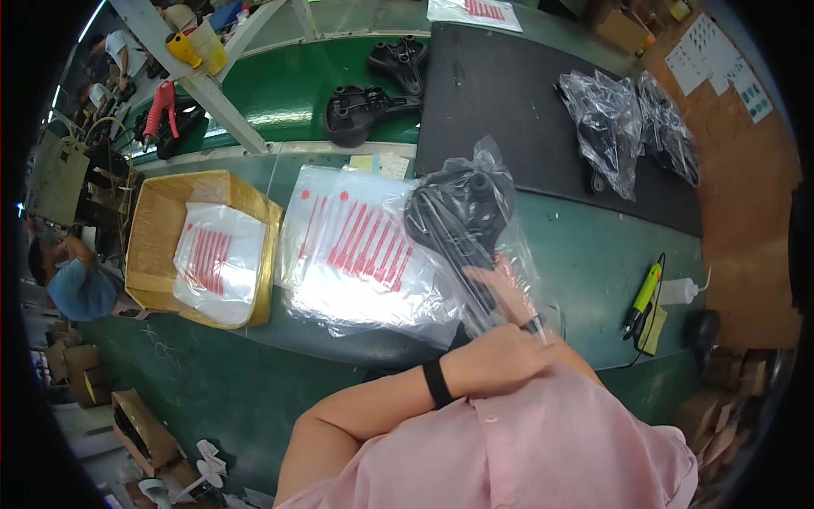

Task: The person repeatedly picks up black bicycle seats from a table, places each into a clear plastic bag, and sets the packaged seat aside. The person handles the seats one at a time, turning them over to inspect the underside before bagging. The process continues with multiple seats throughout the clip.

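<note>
Left grip (502,358): closed, the fingers curled on the near edge of the clear bag (487,158); a black wristband (437,384) circles the wrist behind it.
Right grip (509,293): closed on the long stem of the black part, just beyond the left grip; partly veiled by film.
Black part (462,208): inside the clear bag, its broad end pointing away from both grips, its stem slanting back toward them.
Printed bags (356,246): a flat, overlapping pile with red marks, just left of the right grip.
Yellow box (157,254): farther left of the grips, on the bench (585,254); a printed bag (212,259) lies inside.
Black mat (500,93): beyond the right grip, with two bagged parts (600,127) at its right side.
Bare parts (365,110): two, black, beyond the printed bags, on a green surface (288,81).
Green tool (646,293): well right of the right grip, near a white bottle (677,291).
</note>
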{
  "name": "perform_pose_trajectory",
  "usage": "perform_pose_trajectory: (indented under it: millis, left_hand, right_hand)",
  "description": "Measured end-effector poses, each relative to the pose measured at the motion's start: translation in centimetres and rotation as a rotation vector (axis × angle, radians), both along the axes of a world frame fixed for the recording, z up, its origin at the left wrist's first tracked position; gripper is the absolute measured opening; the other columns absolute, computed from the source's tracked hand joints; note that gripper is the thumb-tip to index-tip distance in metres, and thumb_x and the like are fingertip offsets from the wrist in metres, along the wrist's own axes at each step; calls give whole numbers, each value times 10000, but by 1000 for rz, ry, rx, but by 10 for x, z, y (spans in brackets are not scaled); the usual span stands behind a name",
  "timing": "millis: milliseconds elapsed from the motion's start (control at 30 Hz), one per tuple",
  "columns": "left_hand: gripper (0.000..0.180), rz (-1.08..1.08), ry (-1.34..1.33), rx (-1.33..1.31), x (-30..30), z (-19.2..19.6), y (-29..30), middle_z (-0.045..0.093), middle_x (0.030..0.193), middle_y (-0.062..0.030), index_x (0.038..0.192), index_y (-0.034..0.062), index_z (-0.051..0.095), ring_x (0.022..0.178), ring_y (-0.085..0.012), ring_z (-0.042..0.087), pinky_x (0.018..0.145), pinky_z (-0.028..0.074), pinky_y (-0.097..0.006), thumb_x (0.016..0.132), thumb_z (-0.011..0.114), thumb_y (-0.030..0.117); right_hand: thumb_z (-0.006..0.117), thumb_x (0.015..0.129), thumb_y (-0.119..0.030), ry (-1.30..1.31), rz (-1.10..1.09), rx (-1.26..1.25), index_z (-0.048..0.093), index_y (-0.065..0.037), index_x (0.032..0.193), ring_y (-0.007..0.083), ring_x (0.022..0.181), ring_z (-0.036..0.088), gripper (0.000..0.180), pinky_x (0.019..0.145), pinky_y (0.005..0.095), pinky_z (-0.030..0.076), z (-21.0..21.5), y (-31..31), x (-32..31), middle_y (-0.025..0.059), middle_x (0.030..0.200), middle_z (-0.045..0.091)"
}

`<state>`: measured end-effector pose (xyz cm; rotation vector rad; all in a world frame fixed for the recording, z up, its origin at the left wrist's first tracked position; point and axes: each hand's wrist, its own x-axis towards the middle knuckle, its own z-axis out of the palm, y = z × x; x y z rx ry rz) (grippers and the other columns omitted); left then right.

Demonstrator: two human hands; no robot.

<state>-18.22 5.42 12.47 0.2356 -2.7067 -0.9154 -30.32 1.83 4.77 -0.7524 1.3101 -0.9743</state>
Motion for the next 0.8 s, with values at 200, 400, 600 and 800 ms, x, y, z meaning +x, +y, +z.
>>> perform_pose_trajectory:
  millis: [200,400,600,800]
  left_hand:
    - [449,472,154,525,65,-55,-56,605,1098,-122,1260,101,568,1049,-289,532,902,447,-371,837,667,216]
    - [580,832,-143,193,88,-163,-52,483,1302,-133,1319,134,516,1135,-318,473,942,413,-439,793,719,270]
    - [497,857,-136,339,86,-176,-63,531,1166,-56,1264,125,532,1079,-260,516,865,432,-425,791,678,174]
    - [332,918,183,541,100,-203,-68,598,1098,-110,1140,67,609,1019,-312,550,891,447,-406,818,558,8]
  right_hand:
    - [689,830,-224,19,-315,-287,585,-27,1168,209,1025,575,405,932,337,440,0,-81,-171,82,1097,609]
    - [581,940,-301,186,-285,-412,384,-50,1411,332,1277,455,568,1017,456,426,-5,-276,-118,208,1357,477]
    - [666,661,-6,1405,448,-939,352,-38,1406,335,1388,305,810,1124,411,293,-95,-414,41,159,1473,363]
    - [760,640,-258,1551,533,-752,471,36,1222,369,1209,490,713,1034,409,388,-119,-444,71,235,1180,557]
